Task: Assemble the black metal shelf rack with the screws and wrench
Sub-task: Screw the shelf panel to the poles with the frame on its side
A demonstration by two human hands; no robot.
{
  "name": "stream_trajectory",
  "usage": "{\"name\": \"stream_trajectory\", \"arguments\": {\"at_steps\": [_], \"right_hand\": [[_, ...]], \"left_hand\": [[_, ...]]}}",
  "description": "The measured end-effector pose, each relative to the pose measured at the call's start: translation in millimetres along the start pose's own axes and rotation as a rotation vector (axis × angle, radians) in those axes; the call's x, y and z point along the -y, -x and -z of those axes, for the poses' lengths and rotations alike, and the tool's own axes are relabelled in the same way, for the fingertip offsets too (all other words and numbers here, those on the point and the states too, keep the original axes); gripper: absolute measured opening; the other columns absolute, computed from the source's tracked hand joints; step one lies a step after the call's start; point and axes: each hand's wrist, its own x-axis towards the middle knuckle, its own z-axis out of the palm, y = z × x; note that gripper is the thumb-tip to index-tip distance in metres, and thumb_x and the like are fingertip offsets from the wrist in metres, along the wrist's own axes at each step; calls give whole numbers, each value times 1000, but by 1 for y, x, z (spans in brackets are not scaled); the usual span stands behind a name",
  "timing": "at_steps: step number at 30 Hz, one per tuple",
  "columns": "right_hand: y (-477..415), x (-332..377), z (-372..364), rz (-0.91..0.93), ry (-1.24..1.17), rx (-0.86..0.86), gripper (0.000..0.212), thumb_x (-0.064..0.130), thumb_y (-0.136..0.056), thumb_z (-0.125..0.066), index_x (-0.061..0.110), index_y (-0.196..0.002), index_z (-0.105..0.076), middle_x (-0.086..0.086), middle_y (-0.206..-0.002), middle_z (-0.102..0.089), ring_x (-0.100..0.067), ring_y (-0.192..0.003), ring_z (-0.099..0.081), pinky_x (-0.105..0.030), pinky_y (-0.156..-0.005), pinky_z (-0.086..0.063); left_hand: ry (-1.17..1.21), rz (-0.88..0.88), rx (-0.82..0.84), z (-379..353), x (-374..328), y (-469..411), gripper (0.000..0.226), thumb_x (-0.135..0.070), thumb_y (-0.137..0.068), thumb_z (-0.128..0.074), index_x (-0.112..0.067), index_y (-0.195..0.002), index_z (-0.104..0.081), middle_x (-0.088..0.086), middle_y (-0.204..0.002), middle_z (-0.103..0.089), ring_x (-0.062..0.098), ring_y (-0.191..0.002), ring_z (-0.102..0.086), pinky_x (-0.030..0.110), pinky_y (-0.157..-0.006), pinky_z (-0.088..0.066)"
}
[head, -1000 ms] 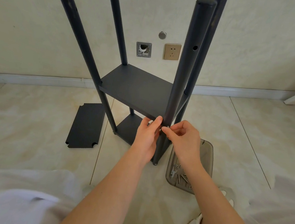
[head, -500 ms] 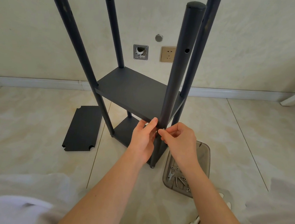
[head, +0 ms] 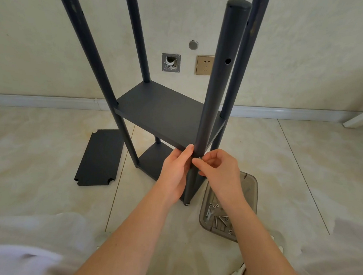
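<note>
The black shelf rack stands upright on the floor, with its middle shelf point(head: 165, 111) fitted between dark round poles. The near pole point(head: 222, 75) rises in front of me. My left hand point(head: 174, 171) holds that pole and the shelf's front corner from the left. My right hand point(head: 219, 173) pinches a small silver screw point(head: 199, 158) against the pole at shelf height. A lower shelf point(head: 152, 161) sits near the floor, partly hidden by my hands.
A loose black shelf panel point(head: 99, 158) lies flat on the tiles to the left. A grey plastic tray point(head: 248, 187) with several screws stands right of the rack's foot. The wall with a socket point(head: 204, 64) is close behind. My knees frame the bottom.
Both hands stay at the same joint on the near pole. The view shifted slightly, and my right fingers have turned a little at the screw.
</note>
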Motion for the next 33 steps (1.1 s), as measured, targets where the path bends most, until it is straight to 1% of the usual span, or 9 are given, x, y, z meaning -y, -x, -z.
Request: {"name": "stream_trajectory", "arguments": {"at_steps": [4,7,14,20,25,27,29,31,33], "right_hand": [[-5,3,11,-57,-43,145,14,14,-82,-79,16,-86,-65,-2,-80,-72,-12,-71,-72,-24,-70,-60],[-9,4,22,-113,-151,245,11,6,-84,-74,10,-93,-69,-8,-86,-74,-16,-79,-74,-24,-71,-60],[-14,7,28,-165,-97,277,17,2,-95,-58,12,-94,-72,-7,-88,-73,-14,-79,-71,-24,-70,-59],[-36,10,9,-293,-135,-33,25,29,-103,-48,10,-118,-58,-4,-96,-67,-16,-85,-65,-22,-66,-54],[-51,21,-11,-453,-396,132,37,43,-101,-48,11,-116,-60,-6,-104,-69,-23,-96,-67,-37,-84,-59],[-54,21,-14,-427,-370,133,33,32,-100,-52,8,-121,-58,-8,-106,-68,-24,-95,-67,-35,-76,-59],[-55,21,-16,-398,-300,137,31,23,-99,-54,4,-123,-55,-12,-106,-65,-27,-94,-65,-34,-68,-56],[-56,19,-16,-375,-248,141,28,22,-99,-54,4,-120,-55,-11,-101,-64,-27,-94,-65,-34,-71,-57],[-57,19,-14,-362,-215,153,23,23,-100,-53,7,-115,-57,-7,-95,-64,-23,-88,-65,-32,-66,-57]], "left_hand": [[7,9,144,11,-1,-1,17,-27,-96,-63,-18,-110,-65,-6,-96,-74,12,-101,-69,18,-76,-55],[-37,-52,267,18,0,-1,35,-13,-89,-71,-10,-123,-60,-1,-99,-74,16,-103,-70,18,-83,-54],[-251,-202,126,17,6,-1,31,-16,-83,-80,-18,-111,-67,-2,-97,-77,13,-95,-73,13,-76,-54],[-434,-267,-62,10,8,3,28,-23,-82,-81,-24,-106,-67,-25,-89,-73,-9,-85,-68,0,-61,-44],[-357,-284,-108,5,10,15,62,-22,-80,-82,-27,-127,-42,-29,-85,-73,-13,-86,-67,-3,-63,-42],[-373,-295,-90,4,10,16,75,-20,-81,-82,-24,-136,-31,-31,-82,-71,-14,-85,-66,-4,-64,-41],[-391,-300,-79,4,9,16,94,-18,-83,-81,-23,-150,-15,-27,-84,-73,-10,-88,-68,-3,-66,-42],[-398,-353,-46,7,9,16,110,-14,-85,-78,-35,-156,3,-8,-88,-76,3,-91,-71,1,-72,-45],[-477,-428,6,11,11,15,109,-12,-88,-74,-49,-154,5,13,-91,-73,19,-89,-71,10,-81,-48]]}}
